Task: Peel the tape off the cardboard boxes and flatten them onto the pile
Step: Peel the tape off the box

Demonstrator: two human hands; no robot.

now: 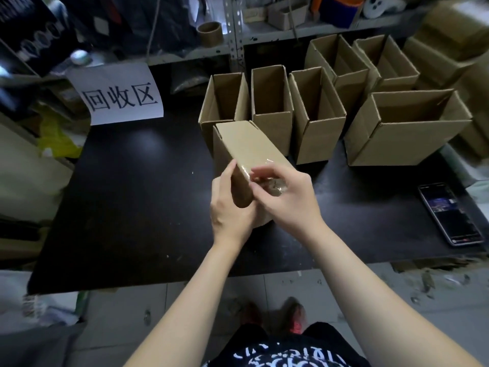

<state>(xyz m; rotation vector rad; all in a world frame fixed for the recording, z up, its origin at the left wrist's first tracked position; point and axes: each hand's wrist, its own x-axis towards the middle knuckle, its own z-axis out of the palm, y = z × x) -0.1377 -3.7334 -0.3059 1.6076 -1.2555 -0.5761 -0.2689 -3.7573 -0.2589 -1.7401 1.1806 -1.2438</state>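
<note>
The left hand [232, 207] gripped the near end of a closed cardboard box [246, 147] from the left side and below, with its thumb lying up along the box's left edge and its fingers curled under. The right hand [288, 197] came in from the right and pinched a crumpled strip of clear tape [275, 189] between thumb and fingertips, just at the box's near end. A shiny patch of tape lay across the near part of the top face.

The box was held above the dark table [132, 194], clear of its surface. It was long and narrow. Its long axis ran away from the person, from the hands up toward the back and slightly left, and the far end was raised higher than the near one. That far end pointed at the row of open boxes [317, 109] standing upright on the back of the table, and overlapped the leftmost of them in the view.

A phone [449, 215] lay flat near the table's right edge with its screen lit. A paper sign [119, 94] with printed characters lay at the back left.
</note>
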